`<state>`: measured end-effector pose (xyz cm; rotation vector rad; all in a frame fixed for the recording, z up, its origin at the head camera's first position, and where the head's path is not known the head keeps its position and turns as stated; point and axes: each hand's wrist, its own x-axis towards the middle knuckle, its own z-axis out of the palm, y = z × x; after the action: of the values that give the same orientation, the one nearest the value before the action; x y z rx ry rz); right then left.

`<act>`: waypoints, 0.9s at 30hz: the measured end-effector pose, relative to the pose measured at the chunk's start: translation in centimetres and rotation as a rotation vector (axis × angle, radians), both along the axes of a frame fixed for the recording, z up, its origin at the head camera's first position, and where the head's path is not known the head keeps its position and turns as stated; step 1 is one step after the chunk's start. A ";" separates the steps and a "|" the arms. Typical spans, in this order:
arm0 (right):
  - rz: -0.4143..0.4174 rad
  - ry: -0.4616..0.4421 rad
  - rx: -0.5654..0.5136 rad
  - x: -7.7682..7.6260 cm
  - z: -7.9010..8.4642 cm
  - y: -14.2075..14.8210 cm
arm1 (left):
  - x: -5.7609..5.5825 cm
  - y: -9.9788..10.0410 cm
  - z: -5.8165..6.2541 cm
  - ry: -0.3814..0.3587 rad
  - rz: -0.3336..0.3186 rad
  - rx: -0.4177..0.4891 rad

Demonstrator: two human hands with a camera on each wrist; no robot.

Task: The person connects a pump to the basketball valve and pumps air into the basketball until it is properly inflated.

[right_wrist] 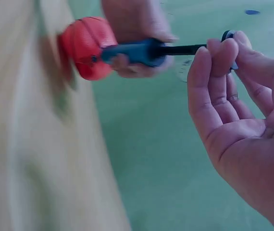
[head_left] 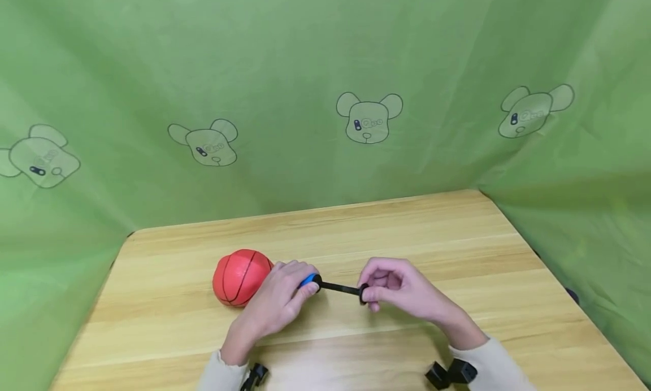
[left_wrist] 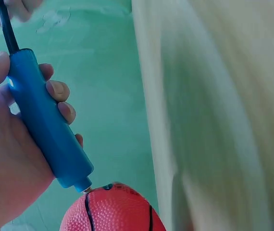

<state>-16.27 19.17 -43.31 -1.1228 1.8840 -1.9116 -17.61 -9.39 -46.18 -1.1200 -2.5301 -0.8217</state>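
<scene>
A blue hand pump (left_wrist: 50, 120) lies in the grip of my left hand (head_left: 278, 292), whose fingers curl round its barrel. Its tip meets the red ball (head_left: 239, 279), which has black seam lines and looks partly caved in at the top left in the head view. From the barrel's other end the black pump rod (head_left: 339, 288) extends well out. My right hand (head_left: 399, 286) pinches the black handle (right_wrist: 228, 36) at the rod's end between thumb and fingers. In the head view my left hand hides most of the barrel.
The wooden table (head_left: 407, 233) carries the ball. Behind and beside it hangs a green curtain (head_left: 285, 97) printed with bear heads. Black wrist devices (head_left: 450, 374) sit at both sleeves near the front edge of the head view.
</scene>
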 end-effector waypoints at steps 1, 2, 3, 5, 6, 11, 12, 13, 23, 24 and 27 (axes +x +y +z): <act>0.008 0.003 -0.018 0.1 0.2 0.3 | -0.1 -0.2 0.1 0.001 0.006 0.002; 0.016 0.004 -0.031 0.2 0.3 0.5 | -0.1 -0.3 0.2 0.001 0.010 -0.001; 0.025 0.011 -0.041 0.2 0.4 0.7 | -0.2 -0.4 0.2 0.002 0.015 -0.005; 0.039 0.024 -0.053 0.3 0.2 0.7 | -0.1 -0.5 0.3 -0.003 0.021 -0.017; 0.035 0.028 -0.049 0.2 0.1 0.6 | 0.0 -0.5 0.3 -0.003 0.025 -0.022; -0.008 0.022 -0.001 -0.2 -1.5 -0.8 | 0.5 0.3 0.1 0.014 0.037 -0.048; -0.019 0.013 0.015 -0.3 -1.9 -1.2 | 0.6 0.5 -0.1 0.015 0.032 -0.057; -0.027 0.012 0.029 -0.5 -2.2 -1.5 | 0.7 0.7 -0.2 0.014 0.025 -0.068; -0.016 -0.030 0.058 -0.9 -2.6 -2.0 | 0.7 0.6 -0.7 -0.026 0.006 -0.077; -0.006 -0.038 0.047 -0.8 -2.3 -1.6 | 0.7 0.5 -0.6 -0.027 0.000 -0.068; 0.019 -0.047 0.003 -0.2 -1.2 -0.2 | 0.5 0.2 -0.1 -0.024 -0.011 -0.044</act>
<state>-16.49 18.98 -44.53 -1.0818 1.8448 -1.9067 -17.15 -9.15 -46.24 -1.1450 -2.5761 -0.7904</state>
